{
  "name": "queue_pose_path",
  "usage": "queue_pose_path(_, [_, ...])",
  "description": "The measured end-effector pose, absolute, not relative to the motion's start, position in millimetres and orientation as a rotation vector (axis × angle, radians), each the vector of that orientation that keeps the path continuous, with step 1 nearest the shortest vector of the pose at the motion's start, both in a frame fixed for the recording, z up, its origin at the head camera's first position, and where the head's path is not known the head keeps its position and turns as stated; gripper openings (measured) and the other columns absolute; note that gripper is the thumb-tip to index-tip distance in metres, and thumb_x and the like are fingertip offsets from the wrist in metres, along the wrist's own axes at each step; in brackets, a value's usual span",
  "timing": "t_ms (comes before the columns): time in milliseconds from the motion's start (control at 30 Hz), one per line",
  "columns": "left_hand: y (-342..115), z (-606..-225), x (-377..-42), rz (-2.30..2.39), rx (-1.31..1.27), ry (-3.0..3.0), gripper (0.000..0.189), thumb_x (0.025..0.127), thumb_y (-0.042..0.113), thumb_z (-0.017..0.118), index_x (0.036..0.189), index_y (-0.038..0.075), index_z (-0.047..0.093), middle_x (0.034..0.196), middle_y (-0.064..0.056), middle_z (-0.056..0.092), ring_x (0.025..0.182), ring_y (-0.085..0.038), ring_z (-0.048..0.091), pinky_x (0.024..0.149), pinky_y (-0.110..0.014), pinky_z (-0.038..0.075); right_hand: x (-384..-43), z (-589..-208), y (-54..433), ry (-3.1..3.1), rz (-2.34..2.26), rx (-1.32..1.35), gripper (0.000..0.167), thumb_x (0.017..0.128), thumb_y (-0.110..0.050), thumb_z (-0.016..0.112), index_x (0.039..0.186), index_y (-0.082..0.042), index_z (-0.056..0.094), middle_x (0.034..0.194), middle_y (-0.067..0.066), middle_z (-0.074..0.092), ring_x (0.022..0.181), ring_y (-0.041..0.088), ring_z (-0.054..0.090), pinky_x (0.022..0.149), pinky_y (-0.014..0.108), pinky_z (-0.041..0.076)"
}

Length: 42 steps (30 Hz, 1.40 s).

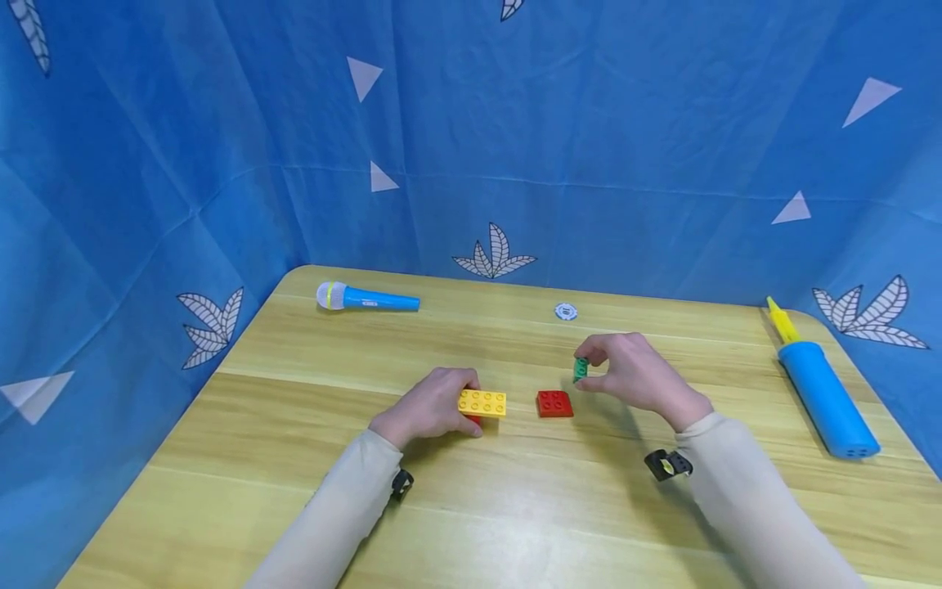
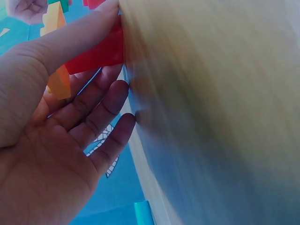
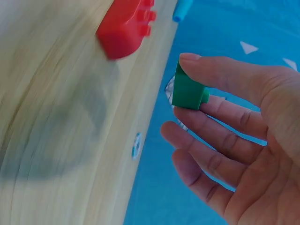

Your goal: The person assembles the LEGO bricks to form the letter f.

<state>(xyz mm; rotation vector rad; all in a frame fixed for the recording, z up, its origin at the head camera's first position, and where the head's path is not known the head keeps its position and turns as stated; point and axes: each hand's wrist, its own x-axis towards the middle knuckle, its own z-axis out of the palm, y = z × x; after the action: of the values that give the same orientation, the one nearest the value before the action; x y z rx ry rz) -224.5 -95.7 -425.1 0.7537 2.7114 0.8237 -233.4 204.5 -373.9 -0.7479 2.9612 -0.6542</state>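
My left hand (image 1: pixel 436 402) grips a red toy brick (image 2: pixel 101 52) between thumb and fingers, low against the tabletop. A long yellow brick (image 1: pixel 482 402) with two rows of studs lies across the top of that red one, jutting out to the right. Just right of it, a second red brick (image 1: pixel 554 403), one side sloped or rounded, rests studs up on the table. My right hand (image 1: pixel 639 378) pinches a small green brick (image 3: pixel 188 89) by thumb and fingertips, raised above the wood behind and to the right of the second red brick.
On the wooden table (image 1: pixel 294 507), a blue toy microphone (image 1: pixel 375 299) lies at the back left. A white round chip (image 1: pixel 566 311) is near the back edge. A blue hand pump (image 1: pixel 827 401) with a yellow nozzle lies on the right. Blue patterned cloth (image 1: pixel 625 123) hangs behind.
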Motion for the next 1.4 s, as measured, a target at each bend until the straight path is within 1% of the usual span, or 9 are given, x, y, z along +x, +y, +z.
queue_pose_path(367, [-89.9,-424.5,-226.3,0.819,0.771,2.691,0.042,0.069,0.023,0.092,0.093,0.014,0.059,0.083,0.006,0.057,0.076,-0.016,0.051,0.070,-0.031,0.043,-230.9,-366.4,166.7,2.906,-0.679,-0.841,0.036,0.079,-0.021,0.085,0.108,-0.005,0.072,0.098,0.002,0.071,0.094,0.025,0.066,0.084,0.043,0.051])
queue_pose_path(567, [-88.8,-425.9,-228.3,0.831,0.772,2.683,0.042,0.069,0.024,0.092,0.093,0.015,0.059,0.083,0.006,0.058,0.076,-0.016,0.052,0.071,-0.030,0.044,-229.0,-367.6,139.8,2.876,-0.673,-0.955,0.033,0.077,-0.020,0.086,0.104,-0.007,0.072,0.093,-0.001,0.070,0.090,0.023,0.067,0.080,0.039,0.053])
queue_pose_path(733, [-89.2,-425.8,-228.4,0.837,0.781,2.675,0.042,0.070,0.026,0.092,0.095,0.014,0.059,0.084,0.007,0.058,0.078,-0.016,0.053,0.071,-0.029,0.045,-224.7,-367.9,118.6,2.840,-0.667,-1.045,0.033,0.076,-0.022,0.087,0.102,-0.009,0.072,0.092,-0.001,0.070,0.088,0.022,0.066,0.078,0.036,0.053])
queue_pose_path(800, [-89.6,-425.8,-228.4,0.838,0.787,2.672,0.042,0.071,0.027,0.091,0.097,0.013,0.060,0.086,0.008,0.059,0.079,-0.015,0.053,0.073,-0.029,0.045,-223.5,-368.9,112.0,2.835,-0.662,-1.075,0.033,0.076,-0.023,0.087,0.102,-0.011,0.072,0.092,-0.002,0.070,0.087,0.020,0.066,0.077,0.035,0.053])
queue_pose_path(1000, [-90.3,-426.0,-228.8,0.876,0.841,2.650,0.053,0.072,0.026,0.091,0.115,0.015,0.062,0.095,0.012,0.063,0.085,-0.012,0.056,0.082,-0.029,0.046,-221.7,-371.7,99.2,2.812,-0.657,-1.157,0.033,0.076,-0.022,0.086,0.104,-0.011,0.073,0.093,-0.002,0.071,0.086,0.017,0.066,0.075,0.032,0.053])
queue_pose_path(1067, [-90.5,-426.3,-229.0,0.881,0.858,2.646,0.055,0.072,0.025,0.091,0.117,0.015,0.062,0.096,0.013,0.064,0.087,-0.010,0.058,0.084,-0.029,0.046,-221.1,-371.9,96.9,2.810,-0.656,-1.175,0.034,0.076,-0.021,0.086,0.105,-0.010,0.073,0.093,-0.001,0.071,0.085,0.017,0.066,0.073,0.031,0.053])
queue_pose_path(1200, [-91.3,-426.7,-229.5,0.897,0.882,2.639,0.052,0.072,0.024,0.091,0.114,0.015,0.062,0.095,0.013,0.063,0.089,-0.009,0.058,0.086,-0.029,0.046,-220.3,-372.5,94.8,2.806,-0.648,-1.177,0.034,0.076,-0.020,0.086,0.105,-0.009,0.073,0.093,0.000,0.071,0.085,0.017,0.066,0.074,0.030,0.053])
queue_pose_path(1400, [-92.9,-426.6,-230.1,0.922,0.902,2.630,0.046,0.071,0.023,0.091,0.106,0.016,0.062,0.091,0.013,0.062,0.085,-0.009,0.058,0.082,-0.028,0.047,-220.4,-372.2,91.8,2.802,-0.639,-1.163,0.036,0.076,-0.020,0.086,0.106,-0.008,0.073,0.094,0.000,0.071,0.086,0.017,0.066,0.075,0.030,0.053])
